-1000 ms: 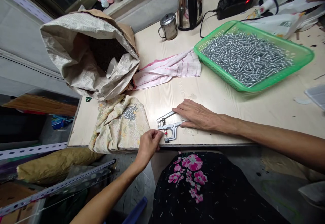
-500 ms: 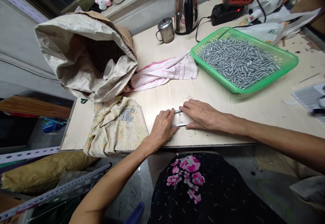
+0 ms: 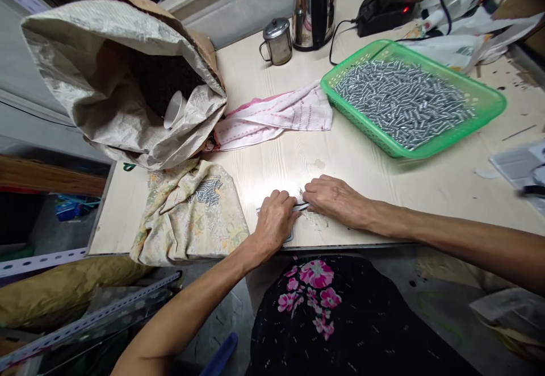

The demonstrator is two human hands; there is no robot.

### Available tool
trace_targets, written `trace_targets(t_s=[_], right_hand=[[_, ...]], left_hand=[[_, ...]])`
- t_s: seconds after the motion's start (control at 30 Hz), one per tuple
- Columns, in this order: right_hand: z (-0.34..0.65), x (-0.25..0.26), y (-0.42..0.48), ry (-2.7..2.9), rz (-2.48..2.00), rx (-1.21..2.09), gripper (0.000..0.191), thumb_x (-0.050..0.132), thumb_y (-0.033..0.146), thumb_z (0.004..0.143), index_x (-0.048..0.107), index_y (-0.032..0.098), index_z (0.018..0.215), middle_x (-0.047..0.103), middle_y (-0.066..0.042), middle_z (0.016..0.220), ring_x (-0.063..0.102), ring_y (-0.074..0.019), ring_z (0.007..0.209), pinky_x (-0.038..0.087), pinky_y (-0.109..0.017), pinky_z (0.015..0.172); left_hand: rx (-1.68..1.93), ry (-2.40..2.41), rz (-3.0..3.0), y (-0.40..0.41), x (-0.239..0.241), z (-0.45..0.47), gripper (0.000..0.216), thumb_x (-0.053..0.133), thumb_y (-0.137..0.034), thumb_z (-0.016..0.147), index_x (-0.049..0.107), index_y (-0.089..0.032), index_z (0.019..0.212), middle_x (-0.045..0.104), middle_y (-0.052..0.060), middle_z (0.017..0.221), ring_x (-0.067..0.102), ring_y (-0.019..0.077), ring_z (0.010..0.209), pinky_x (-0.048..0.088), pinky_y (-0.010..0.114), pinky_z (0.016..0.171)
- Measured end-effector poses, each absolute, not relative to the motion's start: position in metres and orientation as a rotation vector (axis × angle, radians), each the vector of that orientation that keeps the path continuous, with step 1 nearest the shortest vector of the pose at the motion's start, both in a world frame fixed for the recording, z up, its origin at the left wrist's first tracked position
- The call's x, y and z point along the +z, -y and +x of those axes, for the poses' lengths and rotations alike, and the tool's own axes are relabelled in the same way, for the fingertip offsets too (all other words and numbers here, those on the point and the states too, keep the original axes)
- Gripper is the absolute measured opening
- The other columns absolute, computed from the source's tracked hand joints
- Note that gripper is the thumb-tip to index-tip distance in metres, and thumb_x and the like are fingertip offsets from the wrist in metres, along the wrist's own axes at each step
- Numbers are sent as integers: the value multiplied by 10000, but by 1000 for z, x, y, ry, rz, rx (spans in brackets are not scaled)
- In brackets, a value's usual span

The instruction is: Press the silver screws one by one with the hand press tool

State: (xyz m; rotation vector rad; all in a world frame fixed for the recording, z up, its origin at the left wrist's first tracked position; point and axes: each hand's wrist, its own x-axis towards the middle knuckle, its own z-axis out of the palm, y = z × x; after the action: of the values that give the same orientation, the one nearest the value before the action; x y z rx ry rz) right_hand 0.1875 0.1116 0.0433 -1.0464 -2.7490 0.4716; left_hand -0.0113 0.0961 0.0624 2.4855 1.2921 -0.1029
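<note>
Near the table's front edge, my left hand [image 3: 276, 220] is closed around one end of a slim, light-grey metal strip [image 3: 301, 207]. Its other end is pinched by my right hand [image 3: 334, 200], fingers curled. Only a short stretch of the strip shows between the hands, and my fingers cover the rest. A small grey edge pokes out below my left hand; what it belongs to I cannot make out. To the left, a small heap of short silvery metal pins [image 3: 208, 190] lies on a crumpled floral cloth [image 3: 213, 228].
A green basket [image 3: 460, 140] full of similar metal pins stands at the right. Behind the hands are a pink-white towel [image 3: 276, 112], a metal mug [image 3: 277, 44] and a kettle [image 3: 314, 7]. A large open sack [image 3: 106, 97] with a white cup [image 3: 174, 110] inside fills the left.
Two parallel strips showed apart between my hands earlier; now they appear close together as one narrow bundle. My fingers have curled in more. The camera view has shifted slightly.
</note>
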Motion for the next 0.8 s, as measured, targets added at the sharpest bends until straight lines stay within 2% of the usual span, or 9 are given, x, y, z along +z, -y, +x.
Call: trace_targets(t_s=[0.13, 0.2, 0.27, 0.33, 0.37, 0.47, 0.57, 0.67, 0.8], right_hand=[[188, 43, -109, 2755, -1083, 492, 184, 485, 229, 962, 598, 165, 832, 620, -62, 839, 526, -191, 795, 362, -334, 726], [190, 44, -109, 2733, -1141, 475, 149, 521, 258, 946, 620, 150, 917, 629, -92, 922, 537, -217, 860, 390, -346, 754], [194, 46, -111, 2678, -1158, 447, 326, 603, 389, 901, 607, 129, 1098, 618, -138, 1064, 529, -265, 972, 417, -374, 798], [197, 47, -113, 2624, -1127, 428, 570, 626, 524, 858, 543, 123, 1255, 587, -170, 1179, 507, -300, 1058, 425, -406, 843], [198, 48, -114, 2607, -1111, 414, 594, 601, 544, 869, 525, 130, 1288, 580, -171, 1206, 501, -302, 1074, 421, -412, 855], [191, 47, -120, 2602, -1153, 319, 384, 501, 380, 959, 549, 158, 1269, 587, -146, 1214, 493, -282, 1074, 387, -392, 852], [178, 43, -138, 2660, -1217, 261, 224, 470, 230, 961, 632, 160, 1099, 628, -121, 1093, 486, -260, 1002, 332, -361, 799], [166, 42, -165, 2745, -1158, 277, 198, 484, 244, 965, 660, 175, 906, 651, -84, 950, 474, -230, 928, 281, -357, 789], [147, 59, -181, 2847, -1185, 162, 154, 552, 258, 941, 680, 181, 904, 668, -78, 934, 467, -231, 923, 241, -376, 792]], left_hand=[[-140, -1278, 2484, -100, 64, -10, 149, 547, -280, 941, 619, -149, 938, 614, 88, 957, 533, 247, 950, 475, 393, 813], [-83, -1300, 2488, -98, 63, -12, 186, 569, -282, 929, 611, -138, 1039, 627, 98, 1004, 548, 258, 982, 494, 405, 836], [68, -1358, 2513, -90, 60, -16, 338, 583, -277, 921, 540, -128, 1222, 617, 130, 1157, 552, 276, 1084, 500, 436, 906], [235, -1387, 2572, -72, 56, -22, 490, 564, -271, 934, 413, -125, 1377, 530, 177, 1359, 495, 304, 1257, 460, 484, 1016], [291, -1371, 2615, -60, 54, -24, 530, 540, -277, 947, 361, -127, 1422, 474, 191, 1435, 437, 315, 1339, 426, 503, 1067], [307, -1253, 2717, -23, 47, -28, 601, 485, -362, 970, 283, -123, 1484, 411, 196, 1511, 292, 323, 1456, 366, 521, 1137], [259, -1220, 2737, -1, 39, -30, 675, 486, -462, 952, 301, -81, 1478, 401, 220, 1514, 251, 338, 1470, 360, 532, 1142], [261, -1203, 2729, 3, 30, -33, 723, 505, -501, 934, 325, -42, 1463, 380, 241, 1519, 216, 340, 1479, 358, 522, 1148], [295, -1191, 2697, -1, 25, -36, 793, 513, -565, 907, 338, -16, 1452, 354, 257, 1527, 171, 346, 1488, 356, 518, 1151]])
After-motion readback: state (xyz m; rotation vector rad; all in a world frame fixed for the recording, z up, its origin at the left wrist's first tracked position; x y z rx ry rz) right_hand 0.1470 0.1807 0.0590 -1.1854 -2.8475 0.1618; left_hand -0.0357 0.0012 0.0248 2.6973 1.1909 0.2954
